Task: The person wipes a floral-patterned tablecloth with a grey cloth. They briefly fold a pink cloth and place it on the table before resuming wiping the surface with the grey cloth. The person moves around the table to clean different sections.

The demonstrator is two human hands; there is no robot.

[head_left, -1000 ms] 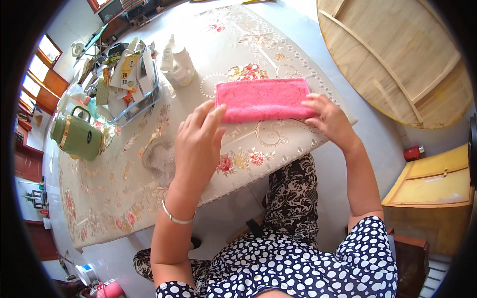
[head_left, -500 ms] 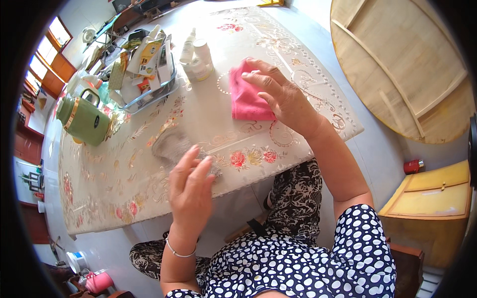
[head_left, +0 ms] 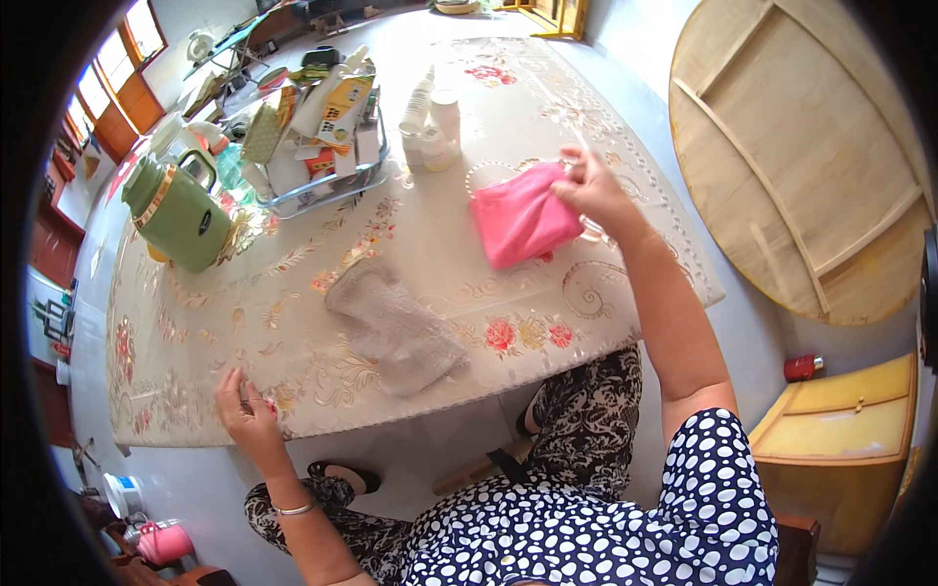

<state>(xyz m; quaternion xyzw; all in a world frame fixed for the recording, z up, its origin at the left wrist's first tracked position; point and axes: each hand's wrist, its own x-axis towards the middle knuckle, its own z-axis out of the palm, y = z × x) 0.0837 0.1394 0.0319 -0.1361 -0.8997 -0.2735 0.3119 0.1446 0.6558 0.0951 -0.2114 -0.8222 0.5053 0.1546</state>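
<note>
A folded pink cloth [head_left: 523, 220] lies on the table toward the right. My right hand [head_left: 598, 195] has its fingers pinched on the right side of that cloth. Nearer to me, a grey cloth [head_left: 391, 327] is spread flat and slightly rumpled, with neither hand touching it. By the table's near left edge is my left hand [head_left: 251, 418], its fingers apart and holding nothing.
On the patterned tablecloth [head_left: 283, 342], a green thermos jug [head_left: 181, 215] stands at left beside a crowded clear basket [head_left: 327, 195]. White bottles [head_left: 430, 127] stand behind the cloths. A round wooden board [head_left: 801, 156] and a yellow cabinet [head_left: 835, 415] are at right.
My left hand has moved from beside the grey cloth leftward to the table edge. The right hand's fingers have closed on the pink cloth, which has turned slightly and bunched.
</note>
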